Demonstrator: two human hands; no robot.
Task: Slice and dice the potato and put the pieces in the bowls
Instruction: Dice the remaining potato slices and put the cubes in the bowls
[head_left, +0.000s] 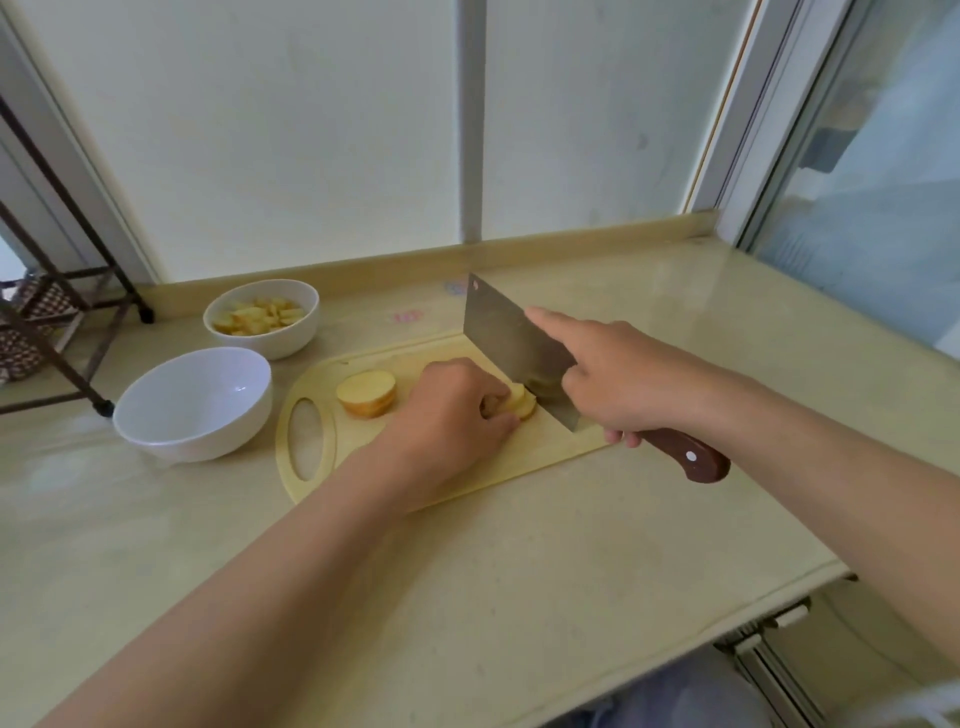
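Observation:
On the pale wooden cutting board (332, 483), my left hand (452, 410) presses down on a small stack of potato slices (519, 404). My right hand (618, 379) grips the brown handle of a cleaver (511, 343), index finger stretched along the blade's spine. The blade edge rests on the board right beside the held slices. A second stack of potato slices (367, 393) lies apart on the board's left. The far white bowl (262, 318) holds several diced potato pieces. The nearer white bowl (193, 402) holds nothing.
A dark metal rack (67, 322) with a woven basket stands at the counter's left end. Frosted window panes and a white post (471, 119) rise behind the counter. The counter's front edge (649, 660) runs diagonally at the lower right.

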